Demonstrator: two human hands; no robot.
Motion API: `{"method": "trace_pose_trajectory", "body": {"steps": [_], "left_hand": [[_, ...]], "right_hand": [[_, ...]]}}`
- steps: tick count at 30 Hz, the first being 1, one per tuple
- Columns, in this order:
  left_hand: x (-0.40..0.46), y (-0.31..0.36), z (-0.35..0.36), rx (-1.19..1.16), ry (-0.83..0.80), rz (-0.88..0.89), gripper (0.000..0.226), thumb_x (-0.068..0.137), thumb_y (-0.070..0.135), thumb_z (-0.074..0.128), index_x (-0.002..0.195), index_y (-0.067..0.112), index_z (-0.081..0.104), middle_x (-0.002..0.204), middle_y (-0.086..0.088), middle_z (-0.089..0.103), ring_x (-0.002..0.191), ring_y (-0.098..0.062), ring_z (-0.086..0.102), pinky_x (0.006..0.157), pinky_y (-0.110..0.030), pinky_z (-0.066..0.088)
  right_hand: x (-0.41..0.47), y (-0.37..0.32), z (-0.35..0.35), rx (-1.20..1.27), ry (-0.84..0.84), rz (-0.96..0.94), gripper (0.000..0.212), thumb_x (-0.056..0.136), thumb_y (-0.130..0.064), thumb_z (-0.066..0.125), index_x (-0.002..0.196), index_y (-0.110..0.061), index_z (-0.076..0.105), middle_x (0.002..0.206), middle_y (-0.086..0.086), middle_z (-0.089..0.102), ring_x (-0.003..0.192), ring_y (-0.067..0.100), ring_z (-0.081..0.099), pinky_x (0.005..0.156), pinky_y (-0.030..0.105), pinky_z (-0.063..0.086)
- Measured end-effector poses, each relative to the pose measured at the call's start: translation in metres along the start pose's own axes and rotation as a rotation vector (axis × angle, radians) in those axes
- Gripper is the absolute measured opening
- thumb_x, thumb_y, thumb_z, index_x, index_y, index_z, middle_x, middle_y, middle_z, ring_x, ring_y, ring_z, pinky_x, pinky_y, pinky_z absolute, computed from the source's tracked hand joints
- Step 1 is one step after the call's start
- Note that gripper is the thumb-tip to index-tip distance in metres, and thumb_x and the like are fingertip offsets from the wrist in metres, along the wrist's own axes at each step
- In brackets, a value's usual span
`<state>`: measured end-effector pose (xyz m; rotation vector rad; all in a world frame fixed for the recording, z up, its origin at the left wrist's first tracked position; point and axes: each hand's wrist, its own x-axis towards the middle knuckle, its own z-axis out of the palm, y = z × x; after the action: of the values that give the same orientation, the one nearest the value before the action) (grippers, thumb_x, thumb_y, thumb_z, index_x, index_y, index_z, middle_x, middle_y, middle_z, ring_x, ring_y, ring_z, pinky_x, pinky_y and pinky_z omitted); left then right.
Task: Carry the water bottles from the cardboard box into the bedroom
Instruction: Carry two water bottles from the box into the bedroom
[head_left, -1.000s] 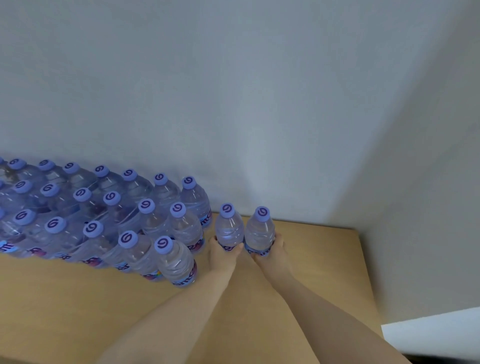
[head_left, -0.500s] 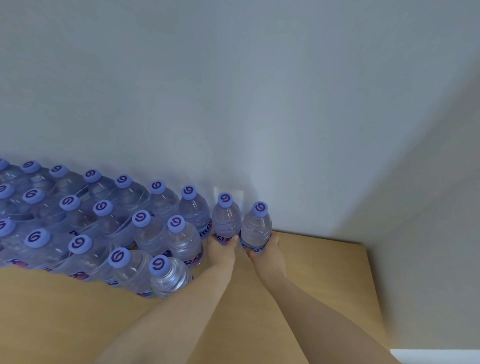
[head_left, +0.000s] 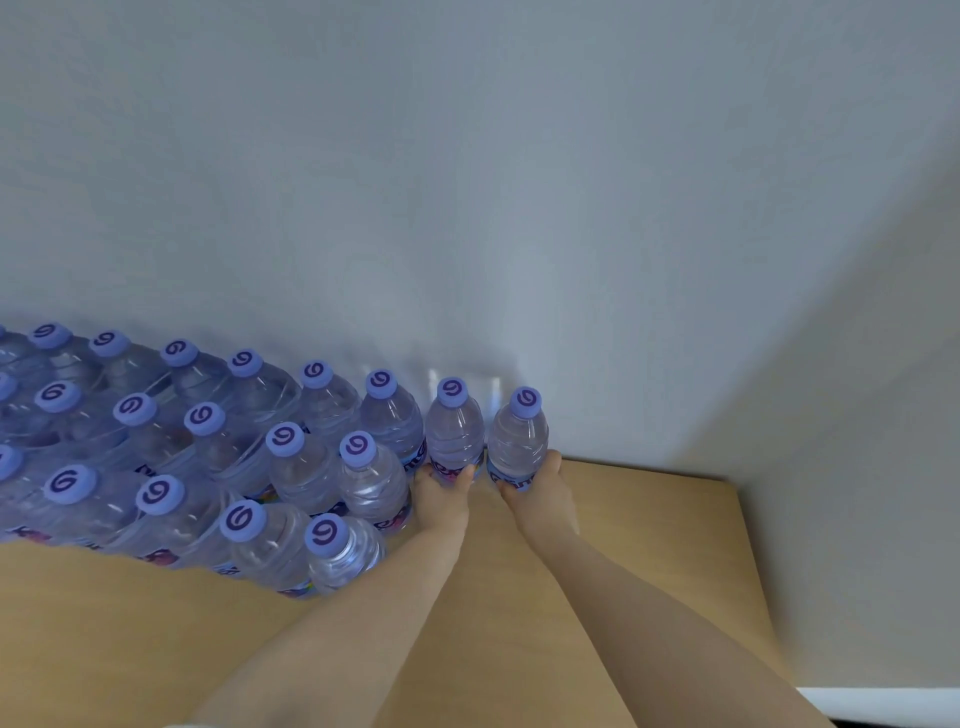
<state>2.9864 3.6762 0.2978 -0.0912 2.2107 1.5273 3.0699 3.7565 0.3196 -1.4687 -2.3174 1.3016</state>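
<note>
Two water bottles are standing upright at the right-hand end of the back row of stored bottles (head_left: 171, 452), hard against the wall (head_left: 467, 182), and each is being held low on its body. The left hand (head_left: 441, 493) is wrapping its fingers round the label band of the left bottle (head_left: 454, 431), which is sitting just beside the last bottle of the row; the right hand (head_left: 540, 488) is curling round the label band of the right bottle (head_left: 519, 436), with the thumb showing on the side away from the row. Both bottles appear to be resting on the wooden bench (head_left: 649, 545) or just at its surface; whether the bases are fully down is hidden behind the hands. The bottles are looking full, so each is likely carrying some weight for its size, and the thin clear plastic is probably giving a little under a squeeze while the water inside keeps it firm. The ribbed shoulder and the smooth wall could be slippery, so the label band, where the hands are now, seems the soundest place to hold, with the capped neck as an alternative. A hard nudge toward the row could be tipping the neighbours, since they are standing packed and touching. The cardboard box is not in view.
</note>
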Motion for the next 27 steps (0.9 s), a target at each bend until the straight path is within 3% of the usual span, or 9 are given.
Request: {"method": "trace_pose_trajectory", "body": {"steps": [5, 10, 15, 20, 27], "left_hand": [[-0.001, 0.003, -0.008, 0.013, -0.068, 0.035, 0.037, 0.089, 0.015, 0.066, 0.117, -0.006, 0.054, 0.118, -0.019, 0.059, 0.113, -0.030, 0.055, 0.086, -0.027, 0.039], [-0.012, 0.000, -0.015, 0.078, -0.128, 0.018, 0.030, 0.094, 0.010, 0.056, 0.119, -0.006, 0.054, 0.121, -0.021, 0.059, 0.114, -0.032, 0.055, 0.090, -0.030, 0.041], [-0.034, -0.009, -0.024, 0.238, -0.272, 0.057, 0.030, 0.097, 0.009, 0.047, 0.126, 0.004, 0.051, 0.120, -0.012, 0.057, 0.099, -0.019, 0.052, 0.074, -0.022, 0.039], [-0.062, -0.023, -0.041, 0.434, -0.356, 0.183, 0.031, 0.097, 0.006, 0.043, 0.125, 0.006, 0.056, 0.120, -0.010, 0.062, 0.098, -0.013, 0.054, 0.081, -0.019, 0.041], [-0.098, -0.047, -0.077, 0.514, -0.366, 0.207, 0.024, 0.096, 0.009, 0.047, 0.111, 0.006, 0.065, 0.105, -0.005, 0.064, 0.093, -0.014, 0.058, 0.081, -0.022, 0.044]], "right_hand": [[-0.005, -0.001, 0.002, -0.118, -0.001, 0.019, 0.044, 0.092, -0.031, 0.062, 0.120, -0.007, 0.038, 0.126, 0.012, 0.051, 0.112, 0.032, 0.056, 0.080, 0.039, 0.049], [-0.018, -0.001, 0.004, -0.203, -0.051, 0.054, 0.035, 0.096, -0.023, 0.055, 0.119, -0.003, 0.037, 0.129, 0.014, 0.049, 0.116, 0.033, 0.053, 0.085, 0.040, 0.047], [-0.035, 0.011, -0.004, -0.297, -0.131, 0.000, 0.039, 0.095, -0.026, 0.052, 0.126, -0.005, 0.041, 0.129, 0.012, 0.048, 0.118, 0.030, 0.050, 0.086, 0.037, 0.045], [-0.054, 0.022, -0.014, -0.371, -0.153, -0.087, 0.041, 0.094, -0.034, 0.052, 0.127, -0.010, 0.045, 0.130, 0.008, 0.049, 0.122, 0.027, 0.047, 0.091, 0.037, 0.045], [-0.082, 0.026, -0.017, -0.433, -0.217, -0.182, 0.041, 0.093, -0.038, 0.049, 0.126, -0.014, 0.050, 0.130, 0.007, 0.052, 0.119, 0.026, 0.050, 0.091, 0.035, 0.046]]}}
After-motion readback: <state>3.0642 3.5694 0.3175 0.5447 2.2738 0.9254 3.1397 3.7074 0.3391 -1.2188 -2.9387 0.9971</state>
